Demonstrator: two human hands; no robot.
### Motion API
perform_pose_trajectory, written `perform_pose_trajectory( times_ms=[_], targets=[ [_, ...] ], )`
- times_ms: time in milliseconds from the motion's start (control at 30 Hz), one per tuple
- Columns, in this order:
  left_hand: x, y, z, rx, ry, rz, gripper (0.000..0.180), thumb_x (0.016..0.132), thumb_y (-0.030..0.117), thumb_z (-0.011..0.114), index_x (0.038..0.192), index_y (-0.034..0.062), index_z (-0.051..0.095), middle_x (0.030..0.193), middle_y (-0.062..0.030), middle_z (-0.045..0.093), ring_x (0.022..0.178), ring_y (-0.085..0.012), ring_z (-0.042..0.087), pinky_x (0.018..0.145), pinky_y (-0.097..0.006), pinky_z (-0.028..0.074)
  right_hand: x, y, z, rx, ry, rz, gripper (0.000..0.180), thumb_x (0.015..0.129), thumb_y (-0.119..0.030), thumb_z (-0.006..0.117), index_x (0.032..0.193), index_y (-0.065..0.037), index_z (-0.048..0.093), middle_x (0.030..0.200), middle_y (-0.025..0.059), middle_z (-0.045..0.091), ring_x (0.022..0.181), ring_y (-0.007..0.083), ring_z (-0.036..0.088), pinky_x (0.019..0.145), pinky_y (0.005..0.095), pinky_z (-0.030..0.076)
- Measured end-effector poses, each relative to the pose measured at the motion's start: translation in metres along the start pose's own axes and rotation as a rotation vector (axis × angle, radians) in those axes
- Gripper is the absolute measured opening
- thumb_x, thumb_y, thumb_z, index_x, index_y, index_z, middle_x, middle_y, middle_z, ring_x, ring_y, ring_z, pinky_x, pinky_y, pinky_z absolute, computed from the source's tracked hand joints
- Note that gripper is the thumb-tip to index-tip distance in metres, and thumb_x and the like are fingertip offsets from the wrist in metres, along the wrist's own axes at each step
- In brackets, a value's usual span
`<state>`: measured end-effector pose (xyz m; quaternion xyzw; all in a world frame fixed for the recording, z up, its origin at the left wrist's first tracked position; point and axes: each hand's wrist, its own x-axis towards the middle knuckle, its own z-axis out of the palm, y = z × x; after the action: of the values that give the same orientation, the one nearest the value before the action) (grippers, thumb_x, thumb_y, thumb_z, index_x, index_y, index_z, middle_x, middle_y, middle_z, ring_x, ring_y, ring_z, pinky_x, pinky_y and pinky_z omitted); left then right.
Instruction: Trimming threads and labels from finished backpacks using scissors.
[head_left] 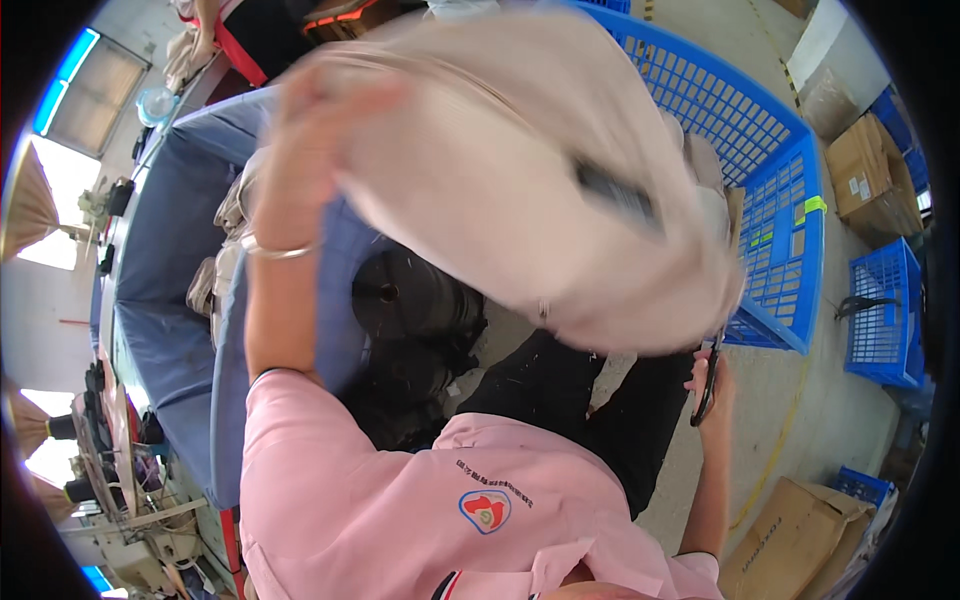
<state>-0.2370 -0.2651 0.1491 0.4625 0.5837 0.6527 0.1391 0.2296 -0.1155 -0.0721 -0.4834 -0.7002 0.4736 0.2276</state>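
A large beige fabric bag [480, 180], smeared by motion, spans the upper middle of the head view. It has a seam or zip line along its upper part and a dark rectangular patch [615, 190] on its face. My left hand [325, 115] is raised and closed on the bag's left end. On the lower right, my right hand [714, 385] grips a pair of scissors [709, 388] by the black handles. The scissor blades meet the bag's lower right edge, where blur hides whether they touch it.
Behind the bag stands a big blue plastic crate [785, 300]. A blue fabric-lined bin [170, 290] with beige pieces is at left. Black rolls [400, 290] lie on the floor beside my legs. Cardboard boxes [870, 180] and a smaller blue crate [885, 315] stand at right.
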Motion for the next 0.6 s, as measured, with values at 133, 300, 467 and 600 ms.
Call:
perform_pose_trajectory(
  times_ms=[133, 300, 467, 600],
  targets=[
    [-0.011, 0.038, -0.109, -0.045, 0.573, 0.098, 0.045, 0.09, 0.021, 0.069, 0.126, -0.0027, 0.058, 0.12, -0.0159, 0.063, 0.111, -0.0246, 0.061, 0.094, -0.04, 0.052, -0.005, 0.028, 0.008, 0.022, -0.014, 0.087, 0.044, 0.095, -0.047, 0.06, 0.102, -0.003, 0.057, 0.079, 0.0047, 0.057, 0.068, 0.0134, 0.057, 0.06, 0.0285, 0.052],
    [-0.062, -0.002, -0.297, -0.029, 0.88, 0.086, 0.05, 0.097, 0.024, 0.059, 0.137, -0.0032, 0.046, 0.131, -0.0176, 0.055, 0.12, -0.0306, 0.055, 0.1, -0.044, 0.047, -0.014, 0.036, 0.016, -0.054, 0.01, 0.249, 0.054, 0.092, -0.055, 0.06, 0.095, -0.001, 0.057, 0.074, 0.009, 0.057, 0.064, 0.0176, 0.059, 0.058, 0.0317, 0.05],
    [-0.127, -0.007, -0.509, 0.653, 1.162, -0.131, 0.056, 0.09, 0.037, 0.069, 0.125, -0.0046, 0.056, 0.119, -0.0171, 0.06, 0.095, -0.0294, 0.066, 0.079, -0.043, 0.059, -0.008, 0.06, 0.022, -0.107, -0.048, 0.209, 0.056, 0.091, -0.054, 0.062, 0.087, 0.001, 0.052, 0.07, 0.0172, 0.055, 0.063, 0.0305, 0.057, 0.062, 0.0417, 0.046],
    [-0.195, -0.124, -0.462, 0.237, 1.007, -0.534, 0.026, 0.087, 0.028, 0.071, 0.088, 0.0013, 0.068, 0.078, -0.0049, 0.057, 0.067, -0.0177, 0.058, 0.054, -0.029, 0.052, -0.017, 0.046, 0.012, -0.323, 0.057, 0.161, 0.055, 0.09, -0.052, 0.063, 0.087, 0.001, 0.051, 0.073, 0.0204, 0.055, 0.066, 0.0366, 0.056, 0.063, 0.045, 0.044]
  ],
)
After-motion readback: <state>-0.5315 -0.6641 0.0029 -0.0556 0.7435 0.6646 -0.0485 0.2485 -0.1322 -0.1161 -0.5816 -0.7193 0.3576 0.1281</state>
